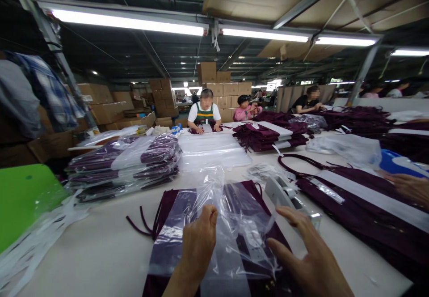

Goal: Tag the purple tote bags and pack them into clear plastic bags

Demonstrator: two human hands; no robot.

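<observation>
A folded dark purple cloth piece with thin cords [166, 201] lies on the table before me, a white strip down its middle. A clear plastic bag [231, 239] covers much of it, loose and wrinkled. My left hand [200, 236] is closed on the plastic over the middle of the piece. At the bag's right side, my right hand [306, 248] has thumb and fingers spread; whether the fingertips touch the plastic I cannot tell. Just beyond that hand stands a grey tape dispenser [284, 194].
Bagged purple pieces [125, 163] are stacked at left, near a green panel [27, 198]. Flat clear bags [211, 149] lie ahead. Unbagged purple pieces [368, 207] cover the right side, where another person's hand [410, 187] reaches in. Co-workers [205, 113] sit across the table [97, 248].
</observation>
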